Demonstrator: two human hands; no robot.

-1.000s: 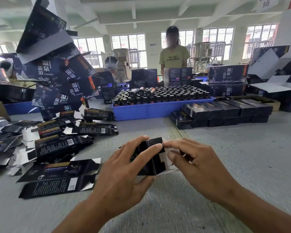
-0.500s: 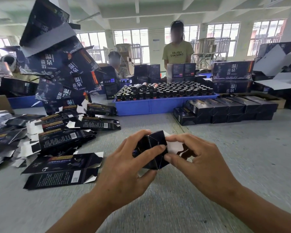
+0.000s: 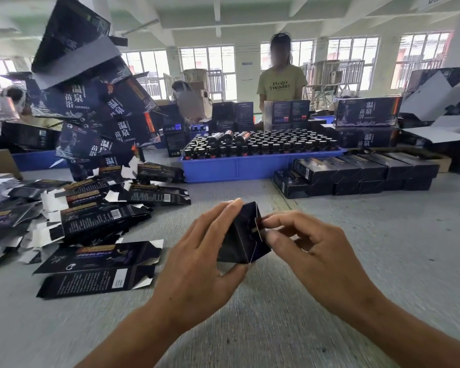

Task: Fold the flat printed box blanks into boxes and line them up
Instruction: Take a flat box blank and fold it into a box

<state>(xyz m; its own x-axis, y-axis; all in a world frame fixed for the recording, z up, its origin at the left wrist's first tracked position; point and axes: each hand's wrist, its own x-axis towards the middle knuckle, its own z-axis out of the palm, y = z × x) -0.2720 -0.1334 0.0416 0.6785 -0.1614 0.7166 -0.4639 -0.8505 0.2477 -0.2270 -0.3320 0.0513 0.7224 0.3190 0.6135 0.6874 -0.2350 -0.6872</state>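
A small dark printed box (image 3: 243, 237) is held end-on above the grey table, its end flaps toward me. My left hand (image 3: 197, 264) grips its left side, fingers over the top and thumb underneath. My right hand (image 3: 311, 251) pinches the box's right end flap between thumb and forefinger. Flat dark box blanks (image 3: 96, 269) lie scattered on the table to the left. A row of folded boxes (image 3: 356, 173) is lined up at the back right.
A blue tray (image 3: 237, 166) full of dark bottles stands behind the hands. Large printed cartons (image 3: 98, 107) are piled high at the left. A person in a yellow shirt (image 3: 282, 83) stands across the table. More cartons (image 3: 367, 112) and open white flaps sit at the right.
The box has been turned in my hands and its end flaps folded inward; the white inner flap seen before is now tucked out of sight. Both hands kept hold of it.
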